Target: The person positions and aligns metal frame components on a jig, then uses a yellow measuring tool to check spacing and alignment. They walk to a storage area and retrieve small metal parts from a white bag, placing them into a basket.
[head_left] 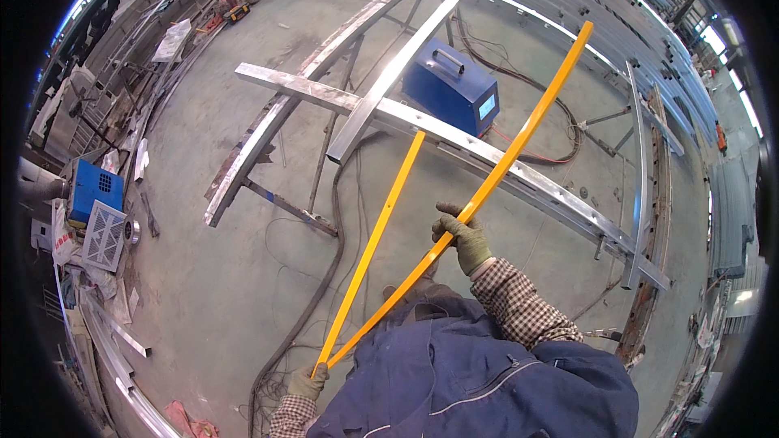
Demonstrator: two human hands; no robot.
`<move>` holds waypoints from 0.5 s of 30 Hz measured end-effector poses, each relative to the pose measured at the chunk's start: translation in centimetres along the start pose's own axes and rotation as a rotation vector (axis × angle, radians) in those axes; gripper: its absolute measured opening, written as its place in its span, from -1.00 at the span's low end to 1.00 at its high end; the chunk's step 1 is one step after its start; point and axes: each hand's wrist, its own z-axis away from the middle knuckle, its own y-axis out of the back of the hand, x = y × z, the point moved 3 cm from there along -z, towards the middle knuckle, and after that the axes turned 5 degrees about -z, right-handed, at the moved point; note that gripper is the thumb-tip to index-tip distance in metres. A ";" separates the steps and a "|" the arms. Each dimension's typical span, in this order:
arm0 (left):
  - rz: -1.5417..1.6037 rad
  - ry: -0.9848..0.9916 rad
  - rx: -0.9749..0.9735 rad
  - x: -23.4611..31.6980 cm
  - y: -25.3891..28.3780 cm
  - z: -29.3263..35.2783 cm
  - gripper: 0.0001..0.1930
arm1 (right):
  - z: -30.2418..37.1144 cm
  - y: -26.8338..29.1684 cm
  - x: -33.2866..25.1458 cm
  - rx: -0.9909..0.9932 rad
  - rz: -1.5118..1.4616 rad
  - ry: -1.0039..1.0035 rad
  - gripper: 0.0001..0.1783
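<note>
A long yellow square [503,164], two narrow straight legs meeting at a corner, is held in front of my body. My left hand [307,383], gloved, is closed on it at the corner, low by my left side. Farther up, my gloved right hand [464,242] is wrapped round the longer leg. The shorter leg's tip overlaps the edge of a silver metal tube [479,148] in view; whether they touch, I cannot tell. Another bright square tube [406,65] lies across that one, and both rest on a frame of metal supports.
A blue machine [450,85] with a handle and lit screen stands on the floor behind the tube. Dark cables [331,268] trail over the floor to my left. At left are a second blue machine [93,191] and metal pieces; stacked metal profiles [649,40] lie far right.
</note>
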 end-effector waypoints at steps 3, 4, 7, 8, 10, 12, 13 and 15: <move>-0.046 -0.074 0.042 0.2 0.5 -0.3 -0.29 | 0.4 0.1 0.0 0.000 0.032 -0.004 -0.57; -0.046 -0.072 0.048 0.3 0.6 -0.5 -0.28 | 0.5 0.1 0.0 0.015 0.059 -0.009 -0.57; -0.011 -0.069 0.039 0.5 0.4 -0.7 -0.27 | 0.7 0.1 0.1 -0.011 0.029 -0.010 -0.56; -0.022 -0.035 0.032 0.5 0.3 -0.7 -0.27 | 0.7 0.1 0.1 -0.012 0.031 -0.008 -0.57; -0.016 -0.055 0.036 0.7 0.2 -0.8 -0.28 | 0.8 0.2 0.1 -0.013 0.038 -0.007 -0.57; -0.023 -0.054 0.044 0.8 0.1 -0.8 -0.30 | 0.9 0.3 0.1 0.004 0.061 -0.011 -0.57; -0.019 -0.058 0.050 0.8 0.1 -0.8 -0.30 | 0.9 0.4 0.1 0.015 0.080 -0.006 -0.57; -0.008 -0.053 0.046 0.9 -0.1 -0.9 -0.32 | 1.0 0.4 0.2 0.016 0.056 -0.022 -0.58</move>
